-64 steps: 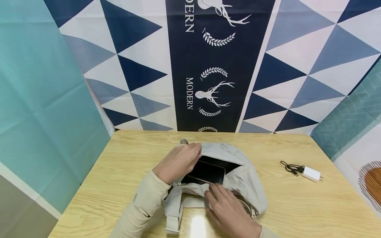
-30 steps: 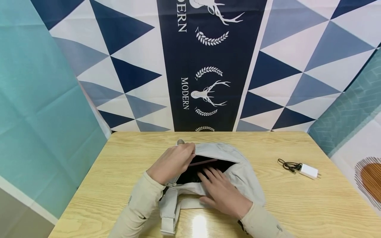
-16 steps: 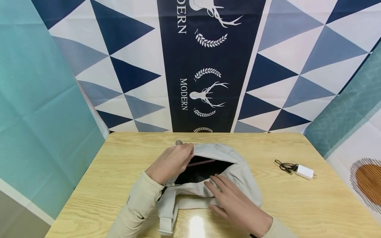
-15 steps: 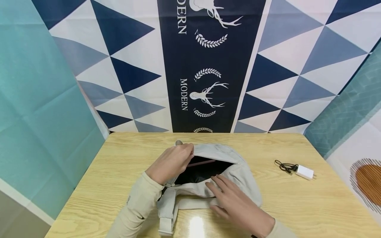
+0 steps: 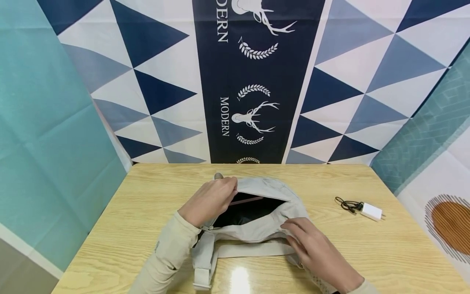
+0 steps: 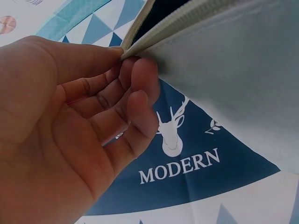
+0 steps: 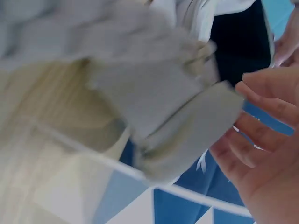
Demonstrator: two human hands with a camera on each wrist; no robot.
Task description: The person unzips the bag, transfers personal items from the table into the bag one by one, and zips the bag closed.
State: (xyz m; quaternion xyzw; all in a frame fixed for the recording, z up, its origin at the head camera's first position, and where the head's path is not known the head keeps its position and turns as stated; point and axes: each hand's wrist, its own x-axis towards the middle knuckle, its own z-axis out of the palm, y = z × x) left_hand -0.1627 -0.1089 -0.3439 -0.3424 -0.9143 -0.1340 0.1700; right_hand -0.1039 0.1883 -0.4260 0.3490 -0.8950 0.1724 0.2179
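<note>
Wood counter (image 5: 367, 253) w/ triangle-print backdrop. Grey sling bag (image 5: 257, 212) frame centre; left hand (image 5: 209, 200) pinches the zip edge, holding it open. Right hand (image 5: 315, 249), fingers relaxed, has left the opening, now rests on the bag's lower-right side—phone's in. Charger (image 5: 371, 211) at right.

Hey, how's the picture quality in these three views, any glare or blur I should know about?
Head view: sharp, with a bright glare patch on the table in front of the bag. Left wrist view: the left hand and the bag's edge are clear. Right wrist view: the bag is smeared with blur, the right hand soft.
</note>
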